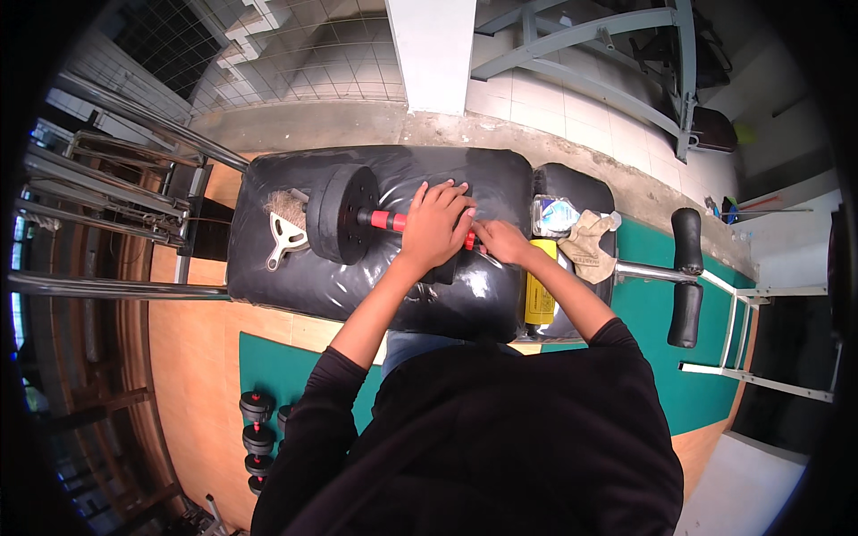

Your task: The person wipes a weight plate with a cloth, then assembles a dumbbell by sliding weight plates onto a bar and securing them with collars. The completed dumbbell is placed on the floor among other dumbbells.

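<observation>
A dumbbell lies across the black padded bench, with a thick black weight plate (343,214) on its left end and a red and black handle (388,220). My left hand (434,225) spans the plate at the right end, palm on it and fingers stretched over its far side; most of that plate is hidden beneath. My right hand (503,241) has its fingertips closed on the red collar nut (470,239) at the bar's right end. Left of the dumbbell rests a brush (288,237) with a white handle and brown bristles.
On the bench's (375,295) right part are a yellow bottle (540,295), a beige cloth or glove (588,246) and a blue-and-white packet (559,216). Leg rollers (686,241) stick out at right. Several dumbbells (257,438) stand on the floor at lower left. Metal posts (116,288) flank the left.
</observation>
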Demonstrator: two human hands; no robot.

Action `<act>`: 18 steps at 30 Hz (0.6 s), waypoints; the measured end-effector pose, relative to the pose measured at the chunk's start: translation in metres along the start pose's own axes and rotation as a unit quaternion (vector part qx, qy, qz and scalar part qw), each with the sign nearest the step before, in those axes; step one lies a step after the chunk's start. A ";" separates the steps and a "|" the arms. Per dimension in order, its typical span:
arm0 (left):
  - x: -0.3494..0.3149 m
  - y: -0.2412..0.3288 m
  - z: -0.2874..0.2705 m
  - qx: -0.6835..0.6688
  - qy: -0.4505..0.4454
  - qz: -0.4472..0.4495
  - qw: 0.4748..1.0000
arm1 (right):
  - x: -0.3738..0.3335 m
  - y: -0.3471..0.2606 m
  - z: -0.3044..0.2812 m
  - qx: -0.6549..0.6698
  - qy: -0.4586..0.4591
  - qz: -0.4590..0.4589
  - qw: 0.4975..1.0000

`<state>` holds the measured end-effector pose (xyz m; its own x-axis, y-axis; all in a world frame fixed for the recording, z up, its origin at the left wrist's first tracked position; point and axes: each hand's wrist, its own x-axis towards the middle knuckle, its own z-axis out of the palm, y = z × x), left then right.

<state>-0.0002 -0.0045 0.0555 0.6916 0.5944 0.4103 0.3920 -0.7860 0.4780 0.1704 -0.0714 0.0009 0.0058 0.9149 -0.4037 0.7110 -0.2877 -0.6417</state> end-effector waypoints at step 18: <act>-0.005 -0.001 0.000 -0.005 0.012 0.003 1.000 | -0.047 0.010 0.056 -0.180 0.417 -0.190 0.870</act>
<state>-0.0038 -0.0069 0.0533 0.6789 0.5942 0.4312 0.3823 -0.7876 0.4833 0.1377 -0.1328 -0.0228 0.1244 0.8549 0.5037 0.9462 0.0506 -0.3197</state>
